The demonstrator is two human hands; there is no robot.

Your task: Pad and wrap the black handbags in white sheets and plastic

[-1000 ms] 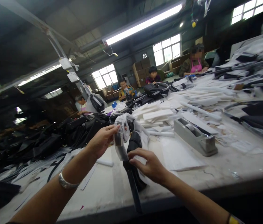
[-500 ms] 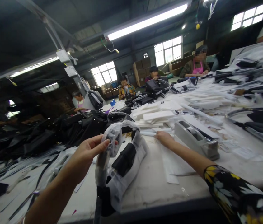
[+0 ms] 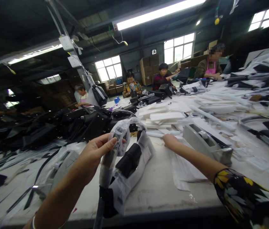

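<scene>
My left hand is closed on a looped strap wrapped in clear plastic, thumb on top. The strap belongs to a black bag with white wrapping round it, which stands on the pale table just right of the hand. My right hand reaches forward beside a white tube-like strip, its fingers turned away and hidden from me. Whether it holds anything, I cannot tell. Under that forearm lie thin white sheets, and a grey tape dispenser sits to their right.
White foam pieces are stacked behind my hands. A heap of black bags covers the left side, and a second tape dispenser is partly behind my left forearm. Wrapped bags pile up at right. Several people sit along the far side.
The view has shifted slightly, so everything sits a little differently in it. Both hands keep nearly the same places, the left still on the strap. A far co-worker has raised an arm.
</scene>
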